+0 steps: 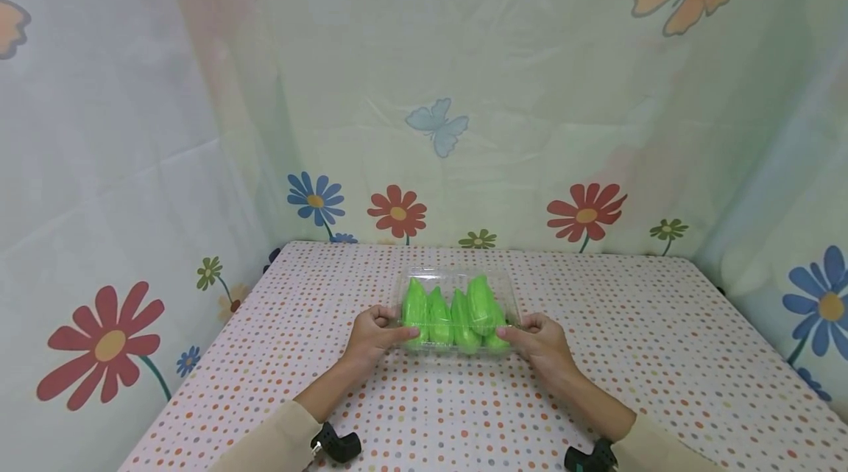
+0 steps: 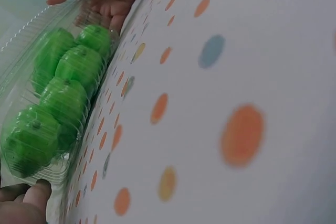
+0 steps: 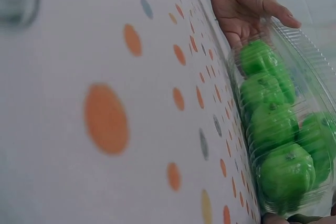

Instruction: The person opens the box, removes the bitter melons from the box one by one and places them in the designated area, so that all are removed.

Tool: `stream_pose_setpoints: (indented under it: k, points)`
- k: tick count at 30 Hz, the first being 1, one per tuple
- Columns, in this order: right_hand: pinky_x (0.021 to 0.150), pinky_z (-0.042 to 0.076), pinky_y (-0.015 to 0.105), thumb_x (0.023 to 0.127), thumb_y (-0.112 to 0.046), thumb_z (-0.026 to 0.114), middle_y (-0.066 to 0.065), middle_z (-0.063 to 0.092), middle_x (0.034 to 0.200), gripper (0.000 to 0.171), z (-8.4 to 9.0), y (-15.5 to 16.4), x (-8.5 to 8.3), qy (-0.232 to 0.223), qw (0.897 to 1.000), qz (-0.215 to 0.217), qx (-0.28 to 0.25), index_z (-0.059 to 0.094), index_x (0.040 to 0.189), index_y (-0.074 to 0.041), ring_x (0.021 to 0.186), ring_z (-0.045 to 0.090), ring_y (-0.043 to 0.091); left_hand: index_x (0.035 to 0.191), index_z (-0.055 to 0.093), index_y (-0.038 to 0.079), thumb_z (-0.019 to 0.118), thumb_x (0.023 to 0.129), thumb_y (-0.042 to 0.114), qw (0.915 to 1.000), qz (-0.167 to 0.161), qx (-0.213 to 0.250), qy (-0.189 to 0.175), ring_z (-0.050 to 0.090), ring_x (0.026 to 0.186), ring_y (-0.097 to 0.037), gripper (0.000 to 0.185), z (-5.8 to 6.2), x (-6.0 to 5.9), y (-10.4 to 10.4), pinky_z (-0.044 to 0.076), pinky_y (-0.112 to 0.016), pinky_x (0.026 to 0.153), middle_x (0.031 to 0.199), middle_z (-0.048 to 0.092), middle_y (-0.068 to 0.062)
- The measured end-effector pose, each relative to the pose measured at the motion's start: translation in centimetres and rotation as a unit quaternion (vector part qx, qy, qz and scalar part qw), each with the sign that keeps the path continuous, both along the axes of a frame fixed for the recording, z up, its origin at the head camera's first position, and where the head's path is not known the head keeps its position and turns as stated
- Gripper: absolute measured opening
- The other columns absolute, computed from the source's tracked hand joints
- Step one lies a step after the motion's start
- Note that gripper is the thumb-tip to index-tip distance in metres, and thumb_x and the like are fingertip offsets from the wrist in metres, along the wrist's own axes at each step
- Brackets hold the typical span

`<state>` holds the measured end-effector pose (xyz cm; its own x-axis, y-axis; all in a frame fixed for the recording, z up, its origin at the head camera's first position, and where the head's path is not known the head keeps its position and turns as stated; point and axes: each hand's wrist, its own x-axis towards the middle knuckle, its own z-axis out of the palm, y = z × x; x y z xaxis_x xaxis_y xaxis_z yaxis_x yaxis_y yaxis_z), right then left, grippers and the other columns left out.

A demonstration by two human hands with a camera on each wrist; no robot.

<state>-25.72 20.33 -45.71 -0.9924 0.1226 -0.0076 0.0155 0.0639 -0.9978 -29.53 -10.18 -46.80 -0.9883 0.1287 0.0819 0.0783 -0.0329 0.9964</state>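
Observation:
A clear plastic container lies at the middle of the table, its long side facing me. Inside sit several bright green, ribbed, tapering pieces, like fruit or vegetables; their exact kind is unclear. My left hand grips the container's near left corner, thumb on top. At the near right corner my right hand holds it the same way. Both wrist views show the green pieces through the ridged clear wall, their rounded ends toward me. Whether the container touches the cloth everywhere is hard to tell.
A white cloth with colored dots covers the table. Behind and on both sides hang pale curtains printed with flowers and butterflies. Dark wrist devices sit at both sleeve cuffs.

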Motion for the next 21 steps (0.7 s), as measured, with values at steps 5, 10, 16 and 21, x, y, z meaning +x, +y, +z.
stream_pose_setpoints:
  k: [5, 10, 16, 21]
  points:
    - [0.045, 0.031, 0.022, 0.083, -0.021, 0.085, -0.004, 0.04, 0.06, 0.042, -0.48, 0.01, 0.29, 0.014, 1.0, -0.02, 0.019, 0.049, 0.094, -0.001, 0.05, 0.033, 0.007, 0.098, 0.058, -0.003, 0.092, 0.071, 0.011, 0.9997, 0.013, 0.002, 0.02, 0.05, 0.066, -0.007, 0.046, -0.29, 0.28, -0.02, 0.046, -0.02, 0.056, 0.076, 0.06, 0.0]
    - [0.044, 0.032, 0.022, 0.081, -0.021, 0.087, -0.006, 0.04, 0.058, 0.04, -0.69, 0.0, 0.43, 0.037, 0.999, -0.034, 0.006, 0.05, 0.082, -0.006, 0.05, 0.034, 0.006, 0.09, 0.059, 0.002, 0.093, 0.07, 0.014, 0.9988, 0.024, 0.008, 0.042, 0.046, 0.061, -0.004, 0.04, -0.45, 0.47, 0.07, 0.042, -0.019, 0.052, 0.071, 0.059, 0.003]
    - [0.045, 0.031, 0.021, 0.08, -0.018, 0.088, -0.007, 0.037, 0.055, 0.042, -0.94, -0.12, 0.47, 0.045, 0.998, -0.044, -0.025, 0.048, 0.075, -0.008, 0.05, 0.032, 0.006, 0.081, 0.058, 0.008, 0.093, 0.07, 0.016, 0.9985, 0.023, 0.018, 0.046, 0.042, 0.059, -0.005, 0.038, -0.68, 0.67, 0.17, 0.036, -0.018, 0.051, 0.066, 0.055, 0.005]
    - [0.044, 0.027, 0.02, 0.081, -0.014, 0.086, -0.008, 0.034, 0.053, 0.041, -1.03, -0.27, 0.53, 0.054, 0.996, -0.039, -0.065, 0.046, 0.071, -0.009, 0.048, 0.029, 0.004, 0.07, 0.054, 0.012, 0.093, 0.071, 0.021, 0.9976, 0.025, -0.001, 0.064, 0.036, 0.055, -0.005, 0.04, -1.05, 0.73, 0.13, 0.032, -0.019, 0.05, 0.059, 0.047, 0.007]
